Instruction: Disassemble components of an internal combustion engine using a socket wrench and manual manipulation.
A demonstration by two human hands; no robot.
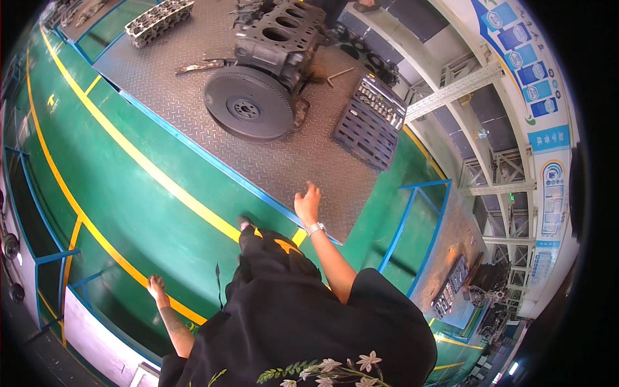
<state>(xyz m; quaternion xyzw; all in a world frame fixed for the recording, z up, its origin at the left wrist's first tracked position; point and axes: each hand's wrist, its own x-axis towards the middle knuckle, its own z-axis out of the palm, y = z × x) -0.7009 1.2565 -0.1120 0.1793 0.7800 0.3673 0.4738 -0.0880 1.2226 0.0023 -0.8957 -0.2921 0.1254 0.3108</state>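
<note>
Over the near edge of a metal-plate workbench (161,90), my right hand (308,201) reaches forward, loosely bent, with thumb and fingers apart and nothing in it. A watch (315,228) is on that wrist. My left hand (157,287) hangs at my side above the green floor, away from the bench, with its fingers slightly curled and no object visible in it. Farther up the bench stands an engine block (279,39) with a large round flywheel (248,103) on its near end. To its right lies an open socket set case (371,122).
A cylinder head (158,23) lies at the bench's far left. A T-handle wrench (340,77) is between block and case. Another blue-framed bench (451,248) stands to the right, carrying a tool case (449,286). A white panel (106,338) is at lower left.
</note>
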